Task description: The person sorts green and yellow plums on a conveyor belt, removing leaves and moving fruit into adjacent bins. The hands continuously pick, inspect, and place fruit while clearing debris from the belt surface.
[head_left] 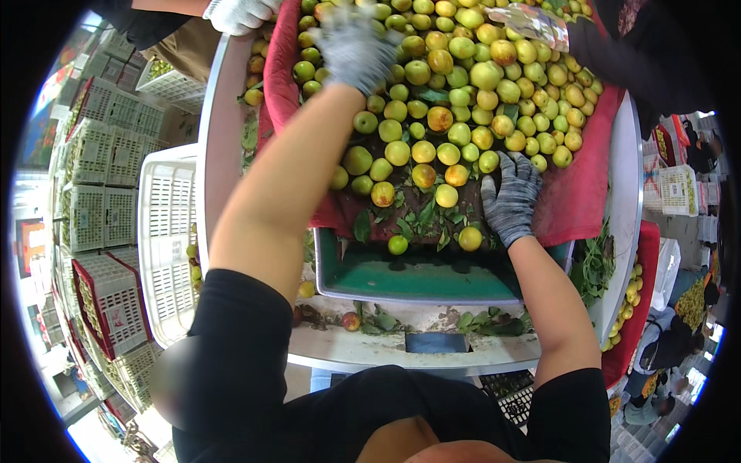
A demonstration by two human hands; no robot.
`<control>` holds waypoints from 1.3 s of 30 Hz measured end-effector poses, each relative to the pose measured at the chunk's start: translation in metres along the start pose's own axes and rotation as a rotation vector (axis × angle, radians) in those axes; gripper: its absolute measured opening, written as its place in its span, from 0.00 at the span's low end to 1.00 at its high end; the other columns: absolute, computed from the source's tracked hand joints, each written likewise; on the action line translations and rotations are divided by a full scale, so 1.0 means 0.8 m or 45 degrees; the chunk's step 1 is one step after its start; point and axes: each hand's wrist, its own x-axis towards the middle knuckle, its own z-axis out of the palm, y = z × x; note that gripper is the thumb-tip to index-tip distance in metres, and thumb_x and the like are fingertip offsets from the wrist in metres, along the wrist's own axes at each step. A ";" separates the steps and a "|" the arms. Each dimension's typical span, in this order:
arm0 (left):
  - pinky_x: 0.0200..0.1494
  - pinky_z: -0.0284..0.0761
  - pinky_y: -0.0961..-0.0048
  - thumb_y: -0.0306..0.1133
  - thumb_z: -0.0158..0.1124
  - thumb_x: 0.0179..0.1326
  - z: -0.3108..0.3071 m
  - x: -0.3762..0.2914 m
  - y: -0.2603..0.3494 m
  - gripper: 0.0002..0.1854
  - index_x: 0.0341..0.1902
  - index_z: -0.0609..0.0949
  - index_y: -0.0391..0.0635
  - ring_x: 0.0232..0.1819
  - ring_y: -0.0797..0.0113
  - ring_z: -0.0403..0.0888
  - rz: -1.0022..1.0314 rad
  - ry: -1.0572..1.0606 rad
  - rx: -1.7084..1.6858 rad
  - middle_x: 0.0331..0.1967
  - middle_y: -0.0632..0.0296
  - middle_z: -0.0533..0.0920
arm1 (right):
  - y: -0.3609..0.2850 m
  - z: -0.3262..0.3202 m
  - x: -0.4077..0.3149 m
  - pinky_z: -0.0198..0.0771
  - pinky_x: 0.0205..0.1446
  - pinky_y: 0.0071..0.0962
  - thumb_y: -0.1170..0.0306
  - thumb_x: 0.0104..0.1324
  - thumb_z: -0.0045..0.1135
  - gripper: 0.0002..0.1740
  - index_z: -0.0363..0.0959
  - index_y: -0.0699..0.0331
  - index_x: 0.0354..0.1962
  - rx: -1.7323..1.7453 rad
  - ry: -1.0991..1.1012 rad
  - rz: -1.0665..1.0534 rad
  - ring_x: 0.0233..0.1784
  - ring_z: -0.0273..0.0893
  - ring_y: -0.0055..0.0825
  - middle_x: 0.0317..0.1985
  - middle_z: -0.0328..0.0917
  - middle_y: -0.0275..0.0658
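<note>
Green and yellow jujube-like fruits (424, 151), some with brown patches, lie in a heap on a table lined with red cloth (570, 202). At the heap's upper left, my left hand (357, 52), in a grey knit glove, is blurred over the fruits; what it touches is unclear. My right hand (513, 194), in a darker grey glove, rests at the heap's near right edge, fingers apart, against fruits and cloth. Loose leaves (427, 214) and two fruits lie near the cloth's front edge, above a green-lined chute (417, 278).
Another person's white-gloved hand (240, 16) is at the upper left, and a person's patterned sleeve (535, 26) reaches in at the upper right. A white plastic crate (171, 243) stands left of the table; a red-lined container of fruit (634, 307) is at right. Stacked crates (87, 217) stand farther left.
</note>
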 end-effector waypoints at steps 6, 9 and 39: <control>0.68 0.62 0.55 0.52 0.57 0.62 0.031 0.073 -0.093 0.24 0.57 0.78 0.51 0.55 0.45 0.76 -0.454 -0.649 -0.183 0.52 0.56 0.81 | 0.006 0.004 -0.002 0.50 0.68 0.54 0.57 0.55 0.60 0.34 0.67 0.62 0.57 -0.007 0.024 -0.032 0.63 0.60 0.50 0.57 0.65 0.50; 0.69 0.61 0.55 0.43 0.59 0.60 0.045 0.046 -0.045 0.35 0.72 0.65 0.52 0.59 0.43 0.72 -0.205 -0.591 -0.033 0.61 0.47 0.73 | 0.005 0.003 -0.002 0.50 0.68 0.53 0.57 0.56 0.60 0.33 0.67 0.62 0.58 -0.011 0.028 -0.031 0.63 0.60 0.49 0.57 0.65 0.50; 0.75 0.44 0.44 0.55 0.74 0.47 -0.180 -0.231 0.076 0.57 0.74 0.54 0.42 0.76 0.46 0.48 -0.239 -1.162 0.108 0.71 0.48 0.58 | -0.166 0.024 0.128 0.43 0.77 0.45 0.56 0.64 0.51 0.31 0.63 0.55 0.64 0.022 0.110 -0.809 0.73 0.54 0.37 0.67 0.63 0.38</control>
